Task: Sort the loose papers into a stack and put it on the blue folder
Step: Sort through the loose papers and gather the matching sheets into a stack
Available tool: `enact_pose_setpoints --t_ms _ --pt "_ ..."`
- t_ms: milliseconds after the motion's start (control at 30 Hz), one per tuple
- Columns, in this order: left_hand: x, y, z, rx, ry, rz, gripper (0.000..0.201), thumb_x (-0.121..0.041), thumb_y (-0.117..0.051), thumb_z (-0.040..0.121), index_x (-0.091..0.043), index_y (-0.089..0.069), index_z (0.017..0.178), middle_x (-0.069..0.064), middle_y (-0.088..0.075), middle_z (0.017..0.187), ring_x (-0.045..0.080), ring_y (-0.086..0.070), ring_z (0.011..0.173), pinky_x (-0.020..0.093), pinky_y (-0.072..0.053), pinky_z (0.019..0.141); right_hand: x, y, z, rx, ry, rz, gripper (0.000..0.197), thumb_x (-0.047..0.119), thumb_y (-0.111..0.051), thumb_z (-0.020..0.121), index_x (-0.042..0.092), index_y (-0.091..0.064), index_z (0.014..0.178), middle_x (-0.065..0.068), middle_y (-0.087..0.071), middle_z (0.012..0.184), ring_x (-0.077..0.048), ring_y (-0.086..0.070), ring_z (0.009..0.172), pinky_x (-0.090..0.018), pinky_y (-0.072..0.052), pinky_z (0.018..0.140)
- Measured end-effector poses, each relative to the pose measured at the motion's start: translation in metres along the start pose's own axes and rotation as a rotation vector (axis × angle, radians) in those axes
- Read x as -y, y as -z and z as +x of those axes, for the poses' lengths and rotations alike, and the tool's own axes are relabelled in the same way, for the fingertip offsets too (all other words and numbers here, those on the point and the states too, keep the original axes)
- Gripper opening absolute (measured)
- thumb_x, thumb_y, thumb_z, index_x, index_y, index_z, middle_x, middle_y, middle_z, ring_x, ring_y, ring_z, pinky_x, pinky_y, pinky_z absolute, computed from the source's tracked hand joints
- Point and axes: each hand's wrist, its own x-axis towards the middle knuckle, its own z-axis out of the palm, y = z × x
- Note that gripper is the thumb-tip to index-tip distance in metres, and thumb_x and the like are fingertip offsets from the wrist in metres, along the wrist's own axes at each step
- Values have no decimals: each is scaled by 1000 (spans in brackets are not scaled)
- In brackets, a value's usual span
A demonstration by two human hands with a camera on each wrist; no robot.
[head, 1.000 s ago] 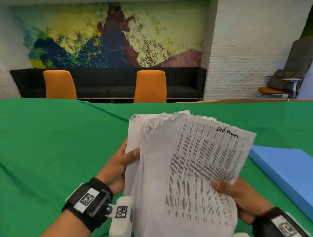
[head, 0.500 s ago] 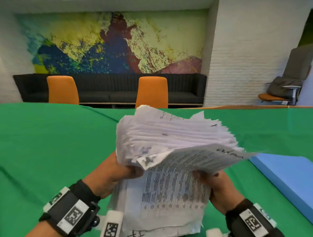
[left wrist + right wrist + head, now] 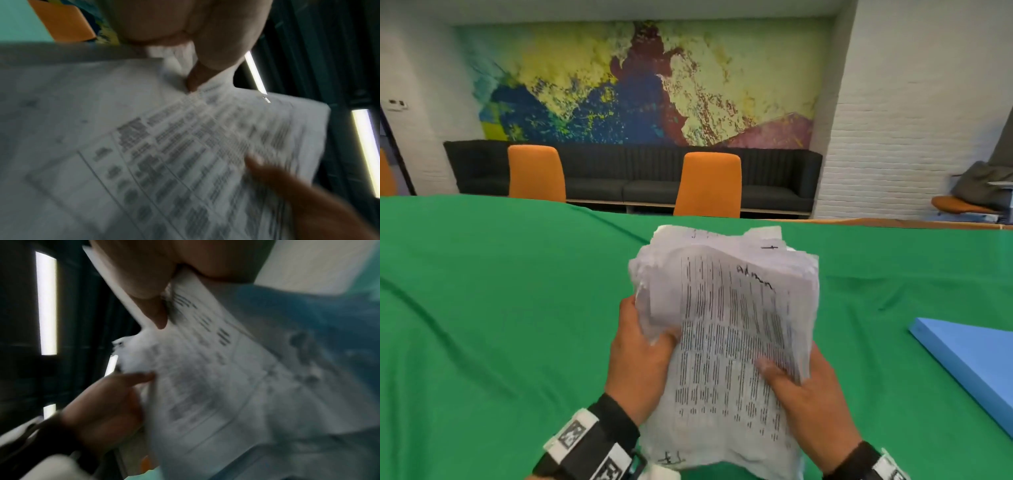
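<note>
A thick stack of printed papers point(image 3: 729, 329) is held upright between both hands above the green table point(image 3: 500, 308). The top sheet bears printed columns and a handwritten word near its upper right. My left hand point(image 3: 643, 349) grips the stack's left edge, thumb on the front. My right hand point(image 3: 798, 387) grips the right edge, its thumb lying across the printed sheet. The blue folder point(image 3: 969, 359) lies flat on the table at the right, apart from the stack. In the left wrist view the papers point(image 3: 185, 154) are blurred; the right wrist view shows the sheets point(image 3: 216, 378) pinched under my thumb.
Two orange chairs point(image 3: 707, 185) stand behind the table's far edge before a dark bench point(image 3: 640, 174) and a painted wall. A white brick pillar rises at the right. Green cloth stretches bare to the left of my hands.
The stack, bent over with its top edges fanned toward me half a second ago, is now upright again with the printed sheet facing me. Both hands kept their grip.
</note>
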Motion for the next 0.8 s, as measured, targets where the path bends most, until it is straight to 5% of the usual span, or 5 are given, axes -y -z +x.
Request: enact_pose_setpoints --t_ms 100,300,500,633,800 --pt "-18 -15 -4 -75 -87 36 44 0 -68 88 -22 -44 118 -18 -61 99 -16 -62 82 11 -53 69 16 -15 3 -62 188 -98 40 14 -71 91 33 -55 122 19 -67 111 7 -63 101 -2 -46 82" --pt "-14 8 -20 20 -5 -111 73 -34 -88 73 -27 -41 129 -13 -62 118 -6 -67 100 23 -61 81 -9 13 -4 119 14 -37 65 46 -77 79 26 -53 137 11 -70 126 -3 -66 118 -42 -56 100" --pt "-10 18 -13 92 -64 -223 104 -55 -87 62 -16 -33 142 11 -59 131 20 -69 114 34 -62 85 -17 36 1 52 30 218 85 34 -80 65 5 -46 138 -5 -73 123 -21 -71 114 -36 -61 89" --pt "-8 6 -7 67 -66 -208 97 -43 -89 65 -23 -33 142 0 -59 130 15 -70 111 35 -62 85 -8 22 2 62 -5 138 86 52 -86 63 12 -55 132 -1 -74 122 -18 -72 113 -44 -61 92" --pt "-4 8 -10 103 -36 -265 100 -46 -87 57 -31 -36 142 -10 -63 123 12 -71 107 31 -63 80 -12 23 -4 63 -17 125 62 37 -87 70 13 -61 121 1 -77 113 -18 -75 102 -44 -64 84"
